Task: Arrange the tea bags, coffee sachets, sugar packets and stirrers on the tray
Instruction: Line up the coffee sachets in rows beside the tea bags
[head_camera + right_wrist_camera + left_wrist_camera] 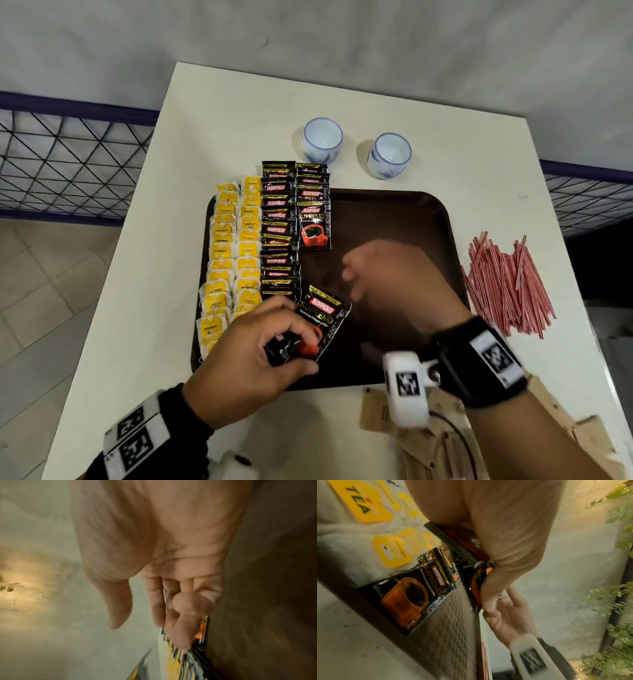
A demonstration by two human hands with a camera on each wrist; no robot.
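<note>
On the dark brown tray (404, 219), yellow tea bags (233, 260) fill two columns at the left. Black coffee sachets (278, 233) lie in a full column beside them, and a shorter column (313, 212) starts at the far edge. My left hand (294, 342) grips a small stack of coffee sachets (323, 315) over the tray's near left part; the left wrist view shows that stack (476, 585) pinched edge-on. Blurred, my right hand (370, 270) hovers over the tray's middle. In the right wrist view its fingers (157, 608) hang relaxed and hold nothing.
Red-and-white stirrers (507, 287) lie in a heap on the white table right of the tray. Brown sugar packets (442, 442) are piled at the near right under my right wrist. Two white cups (322, 140) (390, 154) stand beyond the tray.
</note>
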